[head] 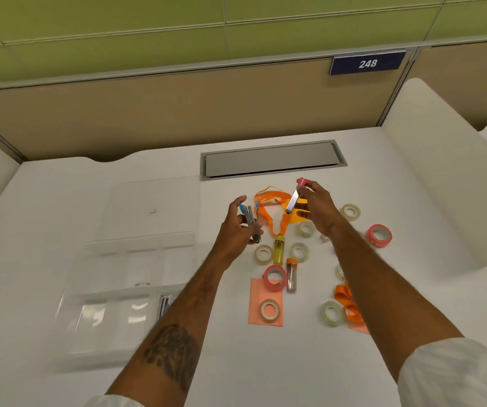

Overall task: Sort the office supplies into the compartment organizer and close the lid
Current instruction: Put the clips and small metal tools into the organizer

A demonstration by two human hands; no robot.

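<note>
My left hand (238, 227) holds a blue-handled metal stapler (251, 223) above the white desk. My right hand (318, 208) grips a pink-ended metal stapler (293, 198) by its top, over an orange lanyard (268, 201). The clear compartment organizer (130, 289) lies at the left with its lid (154, 201) open and laid back. A metal item (163, 304) rests in one right-hand compartment. Loose on the desk are several clear tape rolls (263, 254), pink tape rolls (275, 277), a yellow vial (279, 249) and an orange-capped vial (291, 274).
A pink sticky pad (258, 312) lies under one tape roll. Orange ribbon (349, 304) sits by my right forearm. A grey cable hatch (271, 160) is set in the desk's back. A beige partition rises behind; a raised white ledge (442, 171) bounds the right.
</note>
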